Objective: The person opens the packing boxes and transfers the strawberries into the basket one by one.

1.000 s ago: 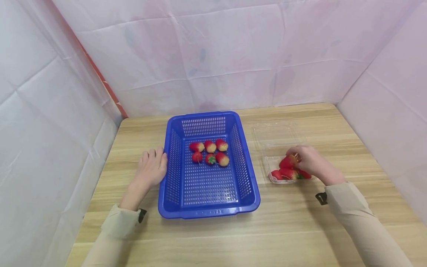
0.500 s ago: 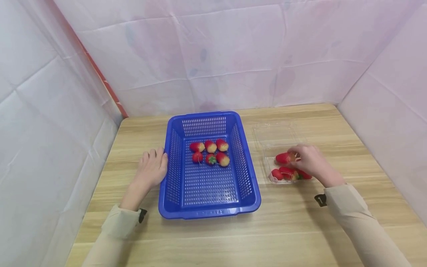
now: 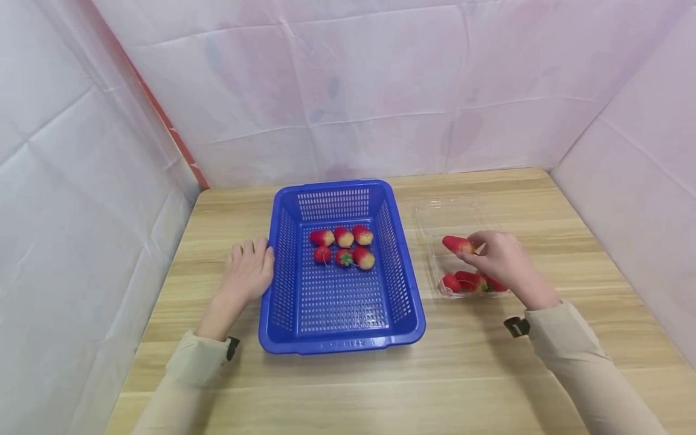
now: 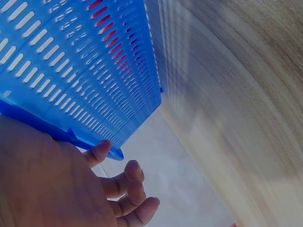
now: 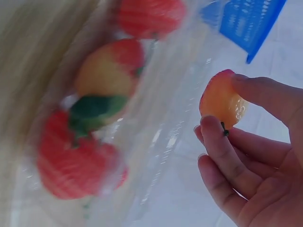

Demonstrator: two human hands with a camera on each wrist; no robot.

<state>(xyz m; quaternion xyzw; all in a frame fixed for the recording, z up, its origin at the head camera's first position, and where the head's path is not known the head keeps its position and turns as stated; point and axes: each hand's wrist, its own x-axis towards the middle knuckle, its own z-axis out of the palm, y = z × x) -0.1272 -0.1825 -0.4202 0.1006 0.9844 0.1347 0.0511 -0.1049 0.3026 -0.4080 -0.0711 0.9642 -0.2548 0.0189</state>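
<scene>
My right hand (image 3: 502, 260) pinches a red-and-yellow strawberry (image 3: 457, 244) between thumb and fingers, above a clear plastic clamshell box (image 3: 441, 266). In the right wrist view the held strawberry (image 5: 218, 101) has its short green stem towards the palm. Inside the box, along its near side, lie a round red fruit (image 3: 451, 283) and more red strawberries (image 3: 469, 281), one with green leaves. My left hand (image 3: 247, 272) rests against the left rim of a blue plastic basket (image 3: 342, 346). In the left wrist view its fingers (image 4: 135, 191) are loosely bent below the rim.
Two rows of strawberries (image 3: 344, 237) and a round red fruit (image 3: 322, 255) lie in the back half of the basket. The box's clear lid (image 3: 448, 217) lies folded back behind it. White cloth (image 3: 380, 90) surrounds the wooden table (image 3: 348, 399) at the back and sides.
My right hand has raised the strawberry from among the fruit in the box and moved it slightly back and left. The left hand has stayed at the basket.
</scene>
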